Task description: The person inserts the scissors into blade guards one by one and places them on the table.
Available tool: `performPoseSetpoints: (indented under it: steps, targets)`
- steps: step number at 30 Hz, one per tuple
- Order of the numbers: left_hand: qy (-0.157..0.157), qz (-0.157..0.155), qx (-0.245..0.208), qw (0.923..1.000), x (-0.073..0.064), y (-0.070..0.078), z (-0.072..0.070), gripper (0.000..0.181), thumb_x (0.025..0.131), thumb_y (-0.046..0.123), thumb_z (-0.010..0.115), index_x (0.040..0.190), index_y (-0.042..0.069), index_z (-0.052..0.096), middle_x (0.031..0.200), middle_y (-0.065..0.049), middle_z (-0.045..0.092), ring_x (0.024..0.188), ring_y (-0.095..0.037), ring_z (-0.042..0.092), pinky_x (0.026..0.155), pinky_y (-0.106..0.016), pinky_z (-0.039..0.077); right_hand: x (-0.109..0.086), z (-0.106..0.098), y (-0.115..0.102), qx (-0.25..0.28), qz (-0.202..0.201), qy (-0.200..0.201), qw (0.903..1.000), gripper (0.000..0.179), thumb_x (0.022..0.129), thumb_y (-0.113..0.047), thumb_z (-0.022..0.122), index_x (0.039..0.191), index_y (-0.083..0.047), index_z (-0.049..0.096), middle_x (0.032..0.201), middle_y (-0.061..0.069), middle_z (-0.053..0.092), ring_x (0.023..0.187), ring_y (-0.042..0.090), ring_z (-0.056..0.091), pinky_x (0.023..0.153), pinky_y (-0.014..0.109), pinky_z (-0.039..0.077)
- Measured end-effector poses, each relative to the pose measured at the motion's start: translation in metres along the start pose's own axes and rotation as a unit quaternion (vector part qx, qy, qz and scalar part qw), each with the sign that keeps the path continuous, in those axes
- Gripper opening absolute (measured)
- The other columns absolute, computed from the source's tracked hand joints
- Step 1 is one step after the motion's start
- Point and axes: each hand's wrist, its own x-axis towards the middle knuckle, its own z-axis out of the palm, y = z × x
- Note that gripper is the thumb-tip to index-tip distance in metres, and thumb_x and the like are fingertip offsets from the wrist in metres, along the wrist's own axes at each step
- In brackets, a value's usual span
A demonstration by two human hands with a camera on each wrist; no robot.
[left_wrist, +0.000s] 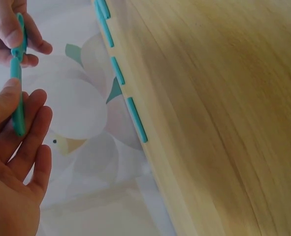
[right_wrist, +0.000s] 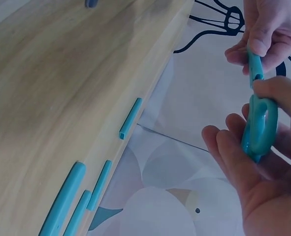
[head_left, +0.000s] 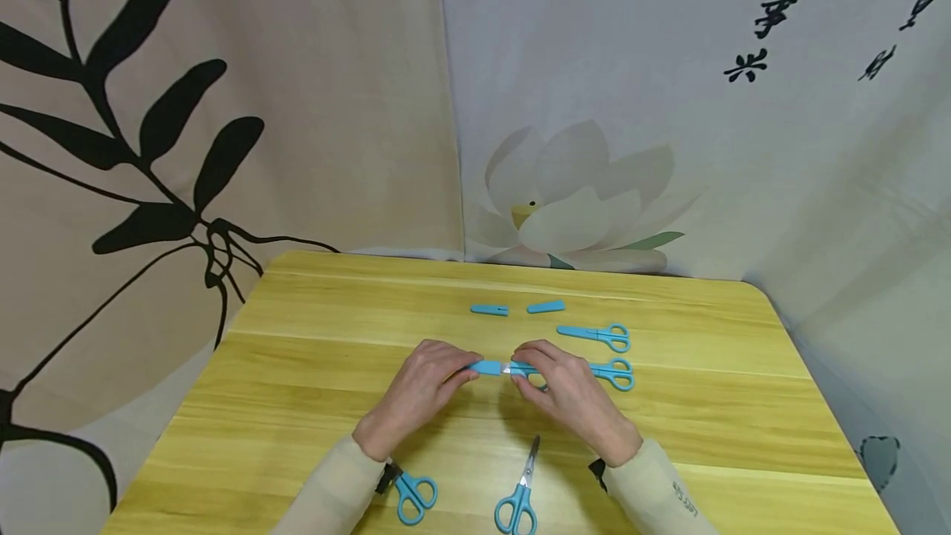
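Near the middle of the table, my left hand pinches a blue scissors cover between thumb and fingers. My right hand holds a pair of blue-handled scissors by the handles, pointing left toward the cover. A short stretch of silver blade shows between cover and handle in the head view; the blade tips are hidden inside the cover. In the left wrist view, the cover lies in line with the scissors, the left fingers spread out beneath it.
Two loose blue covers lie at the back. Covered scissors rest to the right, with another pair partly behind my right hand. Scissors with bare blades lie in front; another pair is partly hidden by my left wrist.
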Motion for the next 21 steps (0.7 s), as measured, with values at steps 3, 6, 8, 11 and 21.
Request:
performPoseSetpoints:
  steps: [3,6,8,11,21]
  targets:
    - [0.003,0.001,-0.002,1.0,0.0,0.0,0.0006,0.02,0.09,0.015,0.08,0.11,0.01,0.079,0.1,0.002,0.078,0.092,-0.015,0.073,0.087,-0.039,0.057,0.0002,0.0002,-0.0002,0.001,0.001,-0.001,1.0,0.022,0.089,-0.014,0.083,0.108,-0.007,0.074,0.114,0.005,0.072,0.088,0.015,0.073,0.07,0.026,0.06]
    - [0.006,0.003,-0.003,1.0,0.0,-0.0001,0.0011,0.02,0.09,0.016,0.08,0.109,0.009,0.079,0.1,0.002,0.079,0.091,-0.015,0.073,0.087,-0.04,0.057,0.0004,0.0005,-0.0005,0.002,0.001,-0.002,1.0,0.022,0.089,-0.015,0.083,0.108,-0.008,0.074,0.114,0.004,0.072,0.088,0.014,0.073,0.069,0.026,0.06]
    - [0.008,0.003,-0.005,1.0,0.0002,0.0001,0.001,0.02,0.09,0.016,0.08,0.109,0.009,0.079,0.1,0.002,0.079,0.091,-0.016,0.073,0.087,-0.04,0.057,0.0006,0.0008,-0.0006,0.003,0.001,-0.002,1.0,0.021,0.089,-0.015,0.083,0.107,-0.008,0.074,0.114,0.004,0.072,0.087,0.014,0.073,0.069,0.025,0.06]
    - [0.008,0.003,-0.007,0.9999,0.0007,0.0001,0.0008,0.02,0.09,0.016,0.08,0.108,0.008,0.079,0.1,0.002,0.079,0.091,-0.015,0.073,0.087,-0.04,0.057,0.0008,0.0008,-0.0009,0.005,0.003,-0.002,1.0,0.021,0.089,-0.014,0.083,0.107,-0.008,0.074,0.114,0.004,0.072,0.087,0.014,0.073,0.068,0.025,0.06]
    - [0.0,0.001,-0.005,1.0,0.0027,0.0009,0.0002,0.019,0.091,0.016,0.079,0.109,0.011,0.08,0.1,0.003,0.079,0.09,-0.013,0.073,0.088,-0.038,0.057,0.0013,-0.0008,-0.002,0.008,0.006,-0.004,0.9999,0.02,0.09,-0.015,0.083,0.106,-0.008,0.074,0.113,0.004,0.072,0.088,0.014,0.073,0.069,0.026,0.06]
